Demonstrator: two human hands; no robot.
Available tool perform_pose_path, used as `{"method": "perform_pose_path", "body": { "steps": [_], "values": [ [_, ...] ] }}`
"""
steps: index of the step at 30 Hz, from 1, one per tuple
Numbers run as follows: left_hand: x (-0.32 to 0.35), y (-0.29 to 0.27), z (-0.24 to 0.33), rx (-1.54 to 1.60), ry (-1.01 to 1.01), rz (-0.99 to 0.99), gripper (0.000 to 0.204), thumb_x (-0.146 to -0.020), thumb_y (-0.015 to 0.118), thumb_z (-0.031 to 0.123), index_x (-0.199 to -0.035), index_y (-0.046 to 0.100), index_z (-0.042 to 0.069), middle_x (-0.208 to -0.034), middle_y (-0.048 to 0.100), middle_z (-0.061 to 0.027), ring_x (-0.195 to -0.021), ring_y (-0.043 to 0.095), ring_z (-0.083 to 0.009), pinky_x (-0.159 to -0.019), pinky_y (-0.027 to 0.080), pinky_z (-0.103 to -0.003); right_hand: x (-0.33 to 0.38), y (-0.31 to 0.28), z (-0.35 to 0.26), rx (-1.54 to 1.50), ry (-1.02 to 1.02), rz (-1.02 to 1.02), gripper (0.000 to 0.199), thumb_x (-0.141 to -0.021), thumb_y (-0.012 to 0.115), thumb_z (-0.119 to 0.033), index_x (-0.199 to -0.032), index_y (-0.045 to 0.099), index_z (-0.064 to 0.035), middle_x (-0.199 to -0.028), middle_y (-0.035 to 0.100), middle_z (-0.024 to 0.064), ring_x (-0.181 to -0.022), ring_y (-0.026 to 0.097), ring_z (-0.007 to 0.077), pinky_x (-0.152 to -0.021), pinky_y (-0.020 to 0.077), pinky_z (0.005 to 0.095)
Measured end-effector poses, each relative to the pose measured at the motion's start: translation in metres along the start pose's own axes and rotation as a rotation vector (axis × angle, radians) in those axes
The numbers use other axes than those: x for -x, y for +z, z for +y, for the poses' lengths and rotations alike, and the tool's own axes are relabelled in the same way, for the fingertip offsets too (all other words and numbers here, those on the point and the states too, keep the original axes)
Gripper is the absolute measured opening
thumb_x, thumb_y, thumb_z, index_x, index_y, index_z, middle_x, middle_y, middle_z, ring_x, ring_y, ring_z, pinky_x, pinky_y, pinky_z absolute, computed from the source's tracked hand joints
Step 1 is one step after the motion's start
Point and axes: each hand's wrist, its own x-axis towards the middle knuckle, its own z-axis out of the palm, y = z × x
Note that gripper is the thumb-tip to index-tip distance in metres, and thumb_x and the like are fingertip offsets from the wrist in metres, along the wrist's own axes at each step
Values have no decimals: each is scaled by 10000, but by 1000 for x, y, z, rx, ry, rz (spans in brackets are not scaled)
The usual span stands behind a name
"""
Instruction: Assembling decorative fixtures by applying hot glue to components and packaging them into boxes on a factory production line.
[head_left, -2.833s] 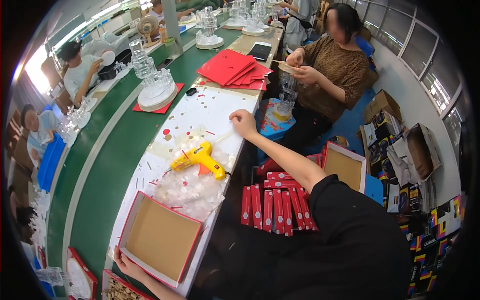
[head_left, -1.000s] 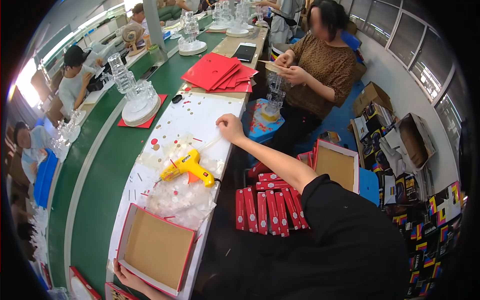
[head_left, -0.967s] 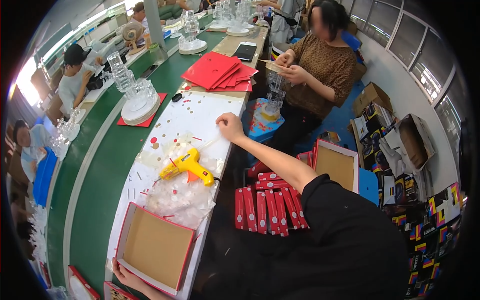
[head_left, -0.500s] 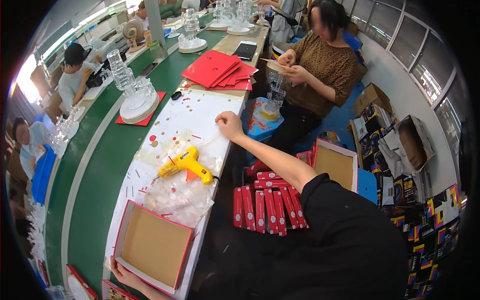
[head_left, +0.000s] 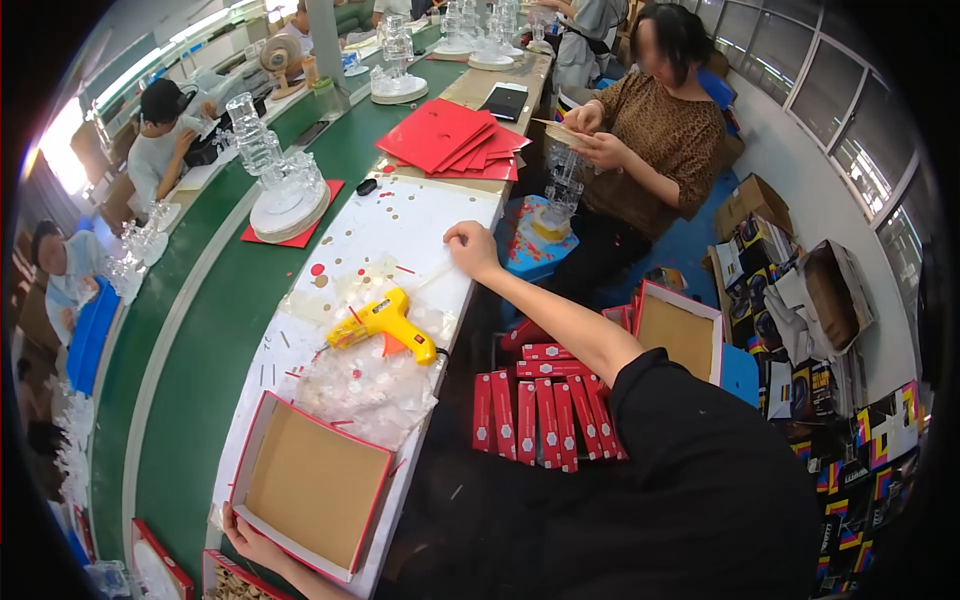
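Note:
At the near end of the table, my left hand (head_left: 252, 540) is closed round the lower left edge of an open shallow red cardboard box (head_left: 312, 490) with white inner walls and a brown bottom. My right hand (head_left: 472, 250) is farther up, at the table's right edge, with its fingers curled in a pinch. A pale, see-through strip seems to run from near its fingertips across the tabletop; I cannot make out what they hold. Between the hands, a yellow glue gun (head_left: 388, 328) lies on its side on crumpled clear plastic (head_left: 365, 395).
Red sheets (head_left: 440, 135) lie stacked beyond my right hand. A clear tiered piece (head_left: 285, 190) stands on the green conveyor (head_left: 200, 380). Red boxes (head_left: 550, 420) fill the space right of the table, near another open box (head_left: 680, 330). A co-worker (head_left: 650, 130) sits far right, handling pale discs.
The whole view has shifted slightly, so the table's things sit a little farther right. Both hands stay at nearly the same places, the left at the box and the right at the table edge.

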Motion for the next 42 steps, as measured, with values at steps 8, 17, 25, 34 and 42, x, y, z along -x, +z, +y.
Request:
{"method": "perform_pose_path", "body": {
  "steps": [8, 17, 25, 34, 42],
  "values": [
    [-2, -1, -1, -124, 55, -31, 335, -904, 413, 44, -1203, 544, -32, -1217, 567, -97, -1080, 538, -200, -948, 407, -321, 1, -1, 3, -13, 31, -6, 126, -737, 549, -69, -718, 673, -55, -802, 656, 112, -792, 627, 271, -735, 496, 347],
    [-1, 3, -4, -41, 67, -27, 310, -917, 427, 74, -1170, 585, -13, -1181, 593, -81, -1057, 544, -191, -940, 405, -300, -2, 0, 5, 23, -12, 6, 123, -740, 551, -72, -717, 671, -54, -800, 654, 114, -798, 627, 270, -734, 494, 347],
    [-1, -2, -8, -18, 47, -18, 313, -916, 429, 70, -1178, 580, -12, -1176, 589, -80, -1049, 542, -185, -927, 413, -298, 0, 0, 1, 21, 4, -18, 128, -738, 548, -68, -725, 675, -53, -787, 655, 114, -796, 629, 269, -725, 497, 352],
    [-2, 1, -2, 46, -6, -25, 310, -916, 426, 68, -1175, 577, -9, -1176, 582, -82, -1035, 542, -182, -916, 423, -299, -2, -1, -1, 2, 0, -4, 124, -738, 546, -66, -706, 664, -42, -788, 655, 116, -806, 624, 271, -745, 494, 353],
    [2, 2, -2, 4, 45, -35, 322, -918, 414, 74, -1189, 567, -8, -1159, 586, -97, -998, 566, -192, -867, 463, -300, -2, -1, 3, 3, 6, -7, 123, -741, 547, -70, -709, 662, -41, -781, 651, 117, -804, 622, 270, -746, 492, 348]
  ]
}}
